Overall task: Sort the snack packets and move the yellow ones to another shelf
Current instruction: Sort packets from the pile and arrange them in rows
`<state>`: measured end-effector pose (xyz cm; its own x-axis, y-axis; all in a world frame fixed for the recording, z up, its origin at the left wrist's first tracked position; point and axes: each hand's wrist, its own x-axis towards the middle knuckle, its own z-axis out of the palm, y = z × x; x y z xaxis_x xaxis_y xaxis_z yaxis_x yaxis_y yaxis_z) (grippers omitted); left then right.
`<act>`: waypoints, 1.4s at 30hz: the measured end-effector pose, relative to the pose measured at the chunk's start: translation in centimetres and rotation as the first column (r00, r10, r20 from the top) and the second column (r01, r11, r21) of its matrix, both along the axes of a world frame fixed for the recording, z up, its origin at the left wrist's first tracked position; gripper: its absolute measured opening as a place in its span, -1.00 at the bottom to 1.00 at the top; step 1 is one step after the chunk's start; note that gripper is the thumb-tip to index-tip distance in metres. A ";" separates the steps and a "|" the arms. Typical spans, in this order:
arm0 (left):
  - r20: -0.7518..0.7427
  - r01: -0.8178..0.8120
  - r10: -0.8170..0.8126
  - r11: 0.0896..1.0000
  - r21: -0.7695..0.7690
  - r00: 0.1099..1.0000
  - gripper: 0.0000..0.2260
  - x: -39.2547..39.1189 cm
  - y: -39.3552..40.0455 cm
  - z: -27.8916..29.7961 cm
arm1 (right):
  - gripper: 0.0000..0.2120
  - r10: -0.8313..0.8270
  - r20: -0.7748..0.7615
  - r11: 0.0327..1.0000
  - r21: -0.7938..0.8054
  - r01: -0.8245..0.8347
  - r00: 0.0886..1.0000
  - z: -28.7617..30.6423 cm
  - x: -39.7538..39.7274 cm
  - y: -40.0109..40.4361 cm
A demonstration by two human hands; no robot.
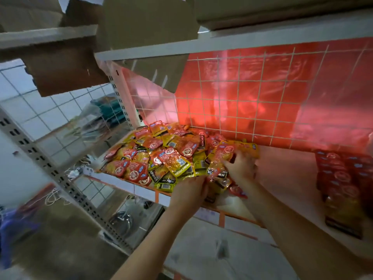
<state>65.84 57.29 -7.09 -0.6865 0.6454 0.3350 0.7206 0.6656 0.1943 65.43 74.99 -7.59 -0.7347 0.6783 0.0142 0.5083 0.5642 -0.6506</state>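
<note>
A loose heap of yellow and red snack packets [161, 156] covers the left half of a white shelf [286, 176]. My left hand [189, 193] is at the heap's front edge, its fingers curled round yellow packets [165, 183] there. My right hand [240, 166] reaches into the heap's right side and grips a bunch of yellow packets [232, 152]. A red packet [238, 189] lies on the shelf just under my right wrist. Tidy rows of red packets [341, 174] sit at the shelf's right end, with yellow packets [343, 215] in front of them.
A white wire grid [252, 93] with red plastic sheeting behind it backs the shelf. Cardboard boxes [149, 19] sit on the shelf above. A perforated upright post [60, 174] stands at the left. Lower shelves and a metal bowl [121, 221] lie below.
</note>
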 end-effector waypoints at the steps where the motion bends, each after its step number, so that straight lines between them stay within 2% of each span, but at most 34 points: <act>1: 0.012 -0.004 0.003 1.000 0.003 1.000 -0.61 -0.4 -0.3 0.0 | -0.45 -0.027 -0.034 1.000 -0.009 0.027 0.999 0.3 0.1 -0.3; 3: 0.065 0.005 -0.010 0.997 0.080 0.998 -0.66 -0.8 -0.6 0.2 | -0.49 -0.064 -0.124 0.995 -0.078 0.055 0.990 0.9 0.8 -0.5; 6: 0.195 0.039 -0.087 0.971 0.236 0.977 -0.73 -1.0 -0.7 1.0 | -0.53 -0.124 -0.325 0.961 -0.275 0.032 0.937 2.2 2.4 -0.8; 9: 0.403 -0.038 -0.137 0.917 0.396 0.905 -0.80 -0.9 -0.7 1.8 | -0.54 -0.244 -0.430 0.906 -0.420 0.047 0.869 2.9 3.9 -0.6; 11: 0.572 -0.154 -0.194 0.851 0.503 0.797 -0.79 -0.7 -0.3 2.3 | -0.58 -0.321 -0.429 0.851 -0.522 0.058 0.844 3.1 5.2 -0.5; 12: 0.634 -0.212 -0.234 0.811 0.545 0.737 -0.78 -0.5 -0.2 2.4 | -0.61 -0.352 -0.443 0.790 -0.613 0.008 0.824 3.1 5.9 -0.4; 14: 0.761 -0.354 -0.326 0.737 0.576 0.561 -0.85 -0.3 0.3 2.6 | -0.62 -0.397 -0.485 0.575 -0.793 -0.200 0.779 3.2 7.5 -0.7; 15: 0.805 -0.422 -0.364 0.709 0.565 0.468 -0.83 -0.4 0.6 2.3 | -0.58 -0.396 -0.495 0.483 -0.829 -0.283 0.774 3.1 8.3 -0.9; 17: 0.845 -0.488 -0.403 0.692 0.532 0.351 -0.81 -0.3 1.1 2.1 | -0.46 -0.335 -0.508 0.440 -0.829 -0.345 0.794 2.4 9.6 -0.7; 19: 0.851 -0.514 -0.437 0.679 0.525 0.292 -0.83 -0.3 1.7 2.0 | -0.38 -0.266 -0.568 0.449 -0.788 -0.422 0.779 1.5 10.6 -0.5; 21: 0.849 -0.528 -0.470 0.670 0.521 0.241 -0.80 -0.1 2.3 2.0 | -0.43 -0.240 -0.580 0.458 -0.775 -0.436 0.778 0.7 11.6 -0.7; 23: 0.840 -0.512 -0.491 0.673 0.533 0.228 -0.82 -0.2 2.7 1.8 | -0.56 -0.280 -0.514 0.487 -0.804 -0.341 0.811 0.1 12.6 -1.2; 25: 0.834 -0.497 -0.503 0.676 0.544 0.228 -0.84 -0.1 3.2 1.6 | -0.69 -0.314 -0.449 0.556 -0.801 -0.221 0.837 -0.3 13.4 -1.5; 29: 0.834 -0.487 -0.497 0.681 0.546 0.239 -0.94 0.1 3.7 1.6 | -0.85 -0.303 -0.386 0.721 -0.691 -0.055 0.871 -0.2 14.4 -1.6; 31: 0.837 -0.489 -0.500 0.685 0.540 0.224 -0.92 -0.1 4.0 1.4 | -0.89 -0.313 -0.380 0.743 -0.669 -0.025 0.870 -0.2 14.8 -1.2; 33: 0.849 -0.473 -0.487 0.710 0.521 0.203 -0.81 0.1 4.6 1.5 | -0.91 -0.305 -0.360 0.762 -0.648 -0.001 0.882 -0.1 15.3 -0.8; 35: 0.844 -0.451 -0.494 0.717 0.531 0.208 -0.89 0.3 5.3 1.4 | -0.91 -0.305 -0.350 0.757 -0.653 0.003 0.886 0.3 16.0 -0.4; 39: 0.837 -0.402 -0.521 0.739 0.541 0.168 -0.85 1.6 7.0 1.7 | -0.83 -0.317 -0.337 0.744 -0.668 0.012 0.886 1.0 18.2 0.6; 42: 0.830 -0.374 -0.533 0.745 0.553 0.166 -0.92 2.2 8.5 1.6 | -0.83 -0.370 -0.339 0.763 -0.643 0.074 0.865 1.3 20.0 1.4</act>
